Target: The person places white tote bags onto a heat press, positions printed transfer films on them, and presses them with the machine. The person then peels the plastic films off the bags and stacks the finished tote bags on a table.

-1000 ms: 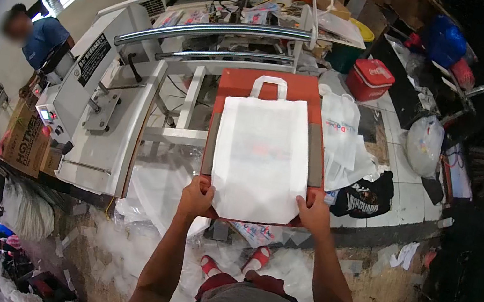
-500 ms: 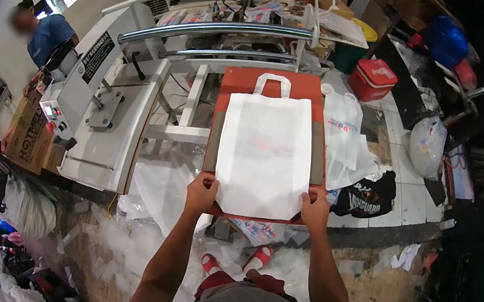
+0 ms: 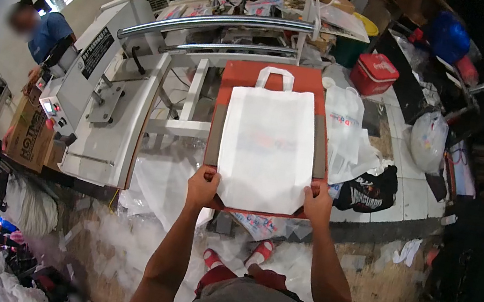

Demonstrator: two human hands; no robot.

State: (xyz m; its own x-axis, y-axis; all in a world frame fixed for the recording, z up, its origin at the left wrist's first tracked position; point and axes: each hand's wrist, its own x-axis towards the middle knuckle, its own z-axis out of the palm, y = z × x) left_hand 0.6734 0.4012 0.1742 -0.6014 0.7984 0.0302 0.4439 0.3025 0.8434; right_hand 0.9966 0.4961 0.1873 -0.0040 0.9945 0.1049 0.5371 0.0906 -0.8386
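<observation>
A white bag (image 3: 267, 149) with a loop handle lies flat on a red board (image 3: 307, 82), its handle toward the far edge. Faint coloured print shows through its middle. My left hand (image 3: 203, 184) pinches the bag's near left edge. At the near right edge, my right hand (image 3: 316, 202) has its fingers closed on the same bag. Grey-brown strips show on the board beside both long sides of the bag.
On the left stands a heat press (image 3: 106, 120) with steel rails above; a person (image 3: 48, 36) is behind it. Printed bags (image 3: 343, 120), a black cloth (image 3: 371, 192) and a red cooler (image 3: 374, 74) lie to the right.
The bag's lower edge looks smoother between my hands, which keep their hold near its corners. The whole view has shifted slightly, with the board now a little higher in it.
</observation>
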